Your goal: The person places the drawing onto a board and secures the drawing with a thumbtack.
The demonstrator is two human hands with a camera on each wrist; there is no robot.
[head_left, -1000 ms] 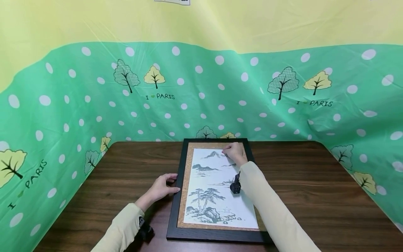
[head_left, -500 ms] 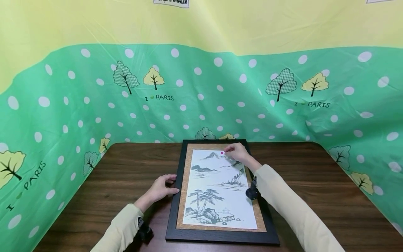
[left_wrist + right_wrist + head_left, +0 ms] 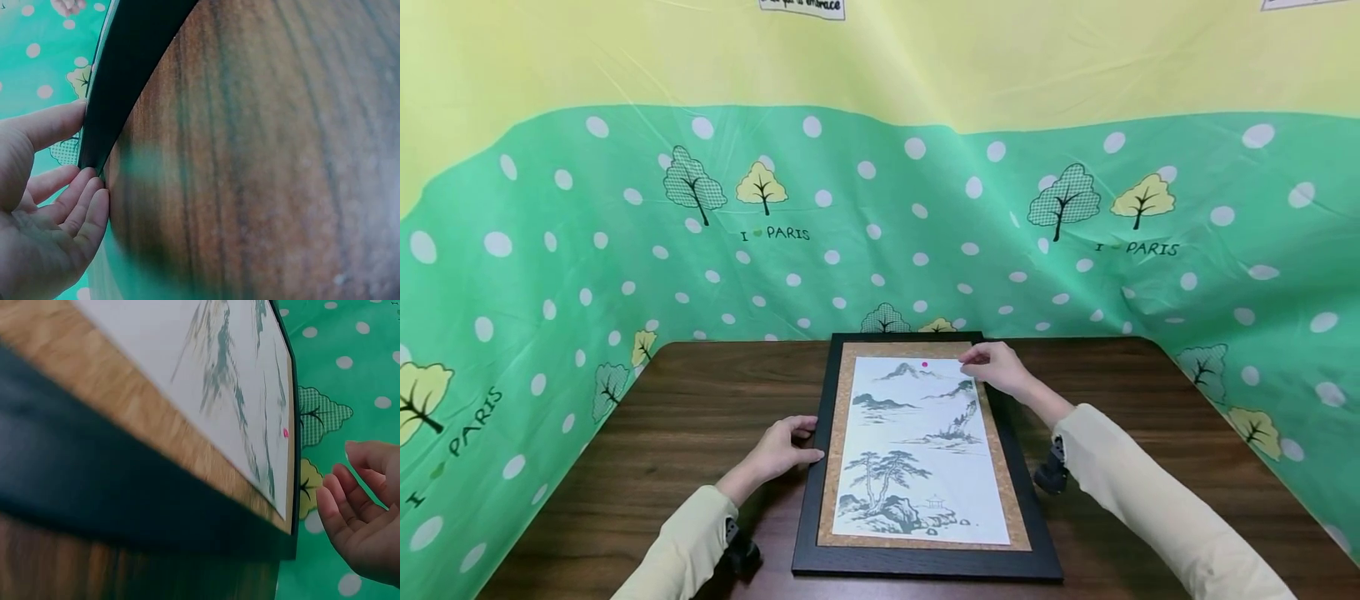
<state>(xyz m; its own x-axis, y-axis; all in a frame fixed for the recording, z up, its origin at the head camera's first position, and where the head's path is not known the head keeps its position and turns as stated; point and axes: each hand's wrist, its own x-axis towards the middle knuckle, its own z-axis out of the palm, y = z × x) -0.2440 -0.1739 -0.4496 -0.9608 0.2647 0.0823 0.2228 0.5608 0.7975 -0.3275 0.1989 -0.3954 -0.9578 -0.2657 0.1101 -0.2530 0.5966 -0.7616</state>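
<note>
A black-framed cork board (image 3: 927,562) lies on the table, with an ink landscape print (image 3: 887,429) on its cork. A small pink pushpin (image 3: 924,364) sits at the print's top, right of the middle. My left hand (image 3: 778,450) touches the frame's left edge with thumb and fingertips; the left wrist view shows the fingers (image 3: 92,209) nearly straight against the frame's side (image 3: 119,87). Over the board's upper right corner hovers my right hand (image 3: 1000,367). In the right wrist view its fingers (image 3: 334,515) are loosely bent, apart from the board, with nothing visible between them.
The brown wood table (image 3: 722,383) stretches out on both sides of the board. A green and yellow cloth (image 3: 880,208) with dots and trees hangs behind and beside it. Black wrist cameras (image 3: 1051,471) sit at both cuffs.
My right hand has left the pink pushpin and moved right to the board's upper right corner, uncovering the pushpin and more of the print. The left hand stays at the frame's edge.
</note>
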